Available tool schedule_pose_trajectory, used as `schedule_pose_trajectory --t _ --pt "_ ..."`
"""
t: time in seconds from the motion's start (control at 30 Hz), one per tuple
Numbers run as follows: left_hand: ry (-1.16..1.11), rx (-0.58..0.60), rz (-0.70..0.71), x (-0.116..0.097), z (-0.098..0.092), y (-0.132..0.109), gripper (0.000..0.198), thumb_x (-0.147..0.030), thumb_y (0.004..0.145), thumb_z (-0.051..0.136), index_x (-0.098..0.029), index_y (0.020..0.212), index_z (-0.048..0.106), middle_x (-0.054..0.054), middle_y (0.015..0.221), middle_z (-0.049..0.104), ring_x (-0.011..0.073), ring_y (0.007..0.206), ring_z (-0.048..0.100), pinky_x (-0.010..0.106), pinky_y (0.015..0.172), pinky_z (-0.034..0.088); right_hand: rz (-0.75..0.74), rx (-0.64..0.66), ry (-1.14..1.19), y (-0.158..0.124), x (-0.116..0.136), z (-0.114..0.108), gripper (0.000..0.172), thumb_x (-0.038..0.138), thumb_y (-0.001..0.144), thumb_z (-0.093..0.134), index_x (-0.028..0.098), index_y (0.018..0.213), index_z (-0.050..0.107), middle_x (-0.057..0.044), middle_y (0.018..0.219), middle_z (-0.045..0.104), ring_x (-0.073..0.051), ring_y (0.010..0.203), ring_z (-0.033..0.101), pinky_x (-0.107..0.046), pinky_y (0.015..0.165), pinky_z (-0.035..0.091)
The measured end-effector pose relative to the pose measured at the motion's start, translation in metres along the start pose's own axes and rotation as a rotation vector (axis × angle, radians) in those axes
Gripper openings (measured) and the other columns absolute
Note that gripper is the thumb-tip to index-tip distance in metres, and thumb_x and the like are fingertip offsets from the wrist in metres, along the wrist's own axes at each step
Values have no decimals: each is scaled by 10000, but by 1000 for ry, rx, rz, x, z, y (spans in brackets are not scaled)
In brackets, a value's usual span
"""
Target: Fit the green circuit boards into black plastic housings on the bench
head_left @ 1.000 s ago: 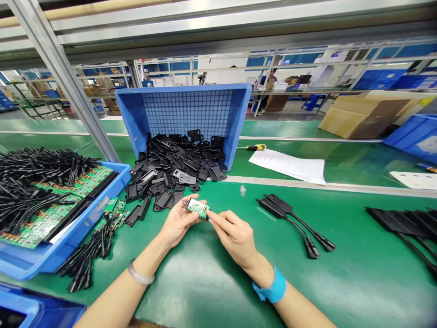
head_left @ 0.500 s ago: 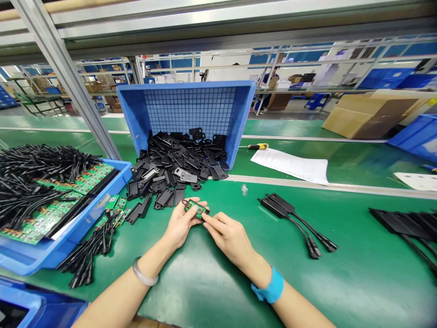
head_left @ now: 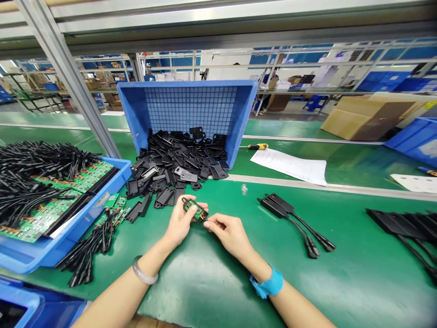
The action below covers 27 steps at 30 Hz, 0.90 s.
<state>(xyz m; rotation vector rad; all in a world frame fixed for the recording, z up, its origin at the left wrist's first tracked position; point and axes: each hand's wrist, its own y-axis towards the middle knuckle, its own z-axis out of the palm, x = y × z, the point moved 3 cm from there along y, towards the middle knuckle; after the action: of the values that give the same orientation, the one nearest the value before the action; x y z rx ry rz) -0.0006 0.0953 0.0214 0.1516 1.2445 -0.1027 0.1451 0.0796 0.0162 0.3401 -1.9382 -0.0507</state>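
My left hand (head_left: 180, 224) holds a small green circuit board (head_left: 194, 210) between its fingers and thumb. A short black loop shows at the board's left end. My right hand (head_left: 229, 234) comes in from the right, its thumb and forefinger pinched on the board's right end. Just beyond my hands lies a heap of flat black plastic housings (head_left: 174, 171), spilling from a tilted blue crate (head_left: 186, 85). Part of the board's underside is hidden by my fingers.
A blue tray (head_left: 92, 216) at left holds green boards and black cables, with a loose cable bunch (head_left: 87, 255) beside it. Two black cable units (head_left: 290, 218) lie on the green bench (head_left: 348, 269) at right, near paper sheets (head_left: 288, 167) and a screwdriver (head_left: 257, 146).
The board has turned in my fingers and now shows a darker face. My right hand has shifted to pinch its right end. The view has tilted slightly.
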Motion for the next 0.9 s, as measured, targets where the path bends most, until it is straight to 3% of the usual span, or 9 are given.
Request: schedule_pose_trajectory --t 0.3,0.5,0.57,0.7,0.8,0.9 --pt "-88 22 -25 0 2 -3 387 -387 788 658 -199 1021 414 90 985 688 232 906 663 347 757 522 72 65 58 6 -2 0 340 447 797 531 165 628 616 13 504 535 -118 457 418 -224 459 309" --pt "3 -23 70 -3 6 -6 365 -399 803 634 -202 1029 426 94 1003 683 219 939 645 361 814 506 44 -74 -140 5 -4 1 380 466 839 491 192 578 528 39 466 443 -120 459 386 -231 456 278" --pt "-19 -35 54 -3 6 -5 388 -401 787 650 -201 1037 431 85 972 688 209 903 651 350 805 507 26 -63 -147 4 -1 2 383 463 851 486 195 580 511 38 476 454 -120 464 396 -231 460 288" --pt "-67 -42 -132 3 4 0 378 -391 753 664 -159 999 495 51 784 678 153 671 639 242 610 502 -72 41 -106 3 11 3 381 441 857 522 191 569 521 30 498 485 -114 460 410 -225 452 312" --pt "85 36 -213 8 5 1 309 -374 754 633 -135 933 553 21 688 627 103 527 569 164 427 404 -191 -58 -168 2 16 -3 308 363 897 504 186 659 586 7 583 545 -128 515 466 -236 505 368" --pt "304 129 -199 13 6 0 220 -351 784 571 -155 882 551 15 699 624 93 488 547 150 370 376 -329 -133 -284 1 14 -9 221 278 938 456 188 866 645 -39 774 615 -160 678 557 -261 640 435"
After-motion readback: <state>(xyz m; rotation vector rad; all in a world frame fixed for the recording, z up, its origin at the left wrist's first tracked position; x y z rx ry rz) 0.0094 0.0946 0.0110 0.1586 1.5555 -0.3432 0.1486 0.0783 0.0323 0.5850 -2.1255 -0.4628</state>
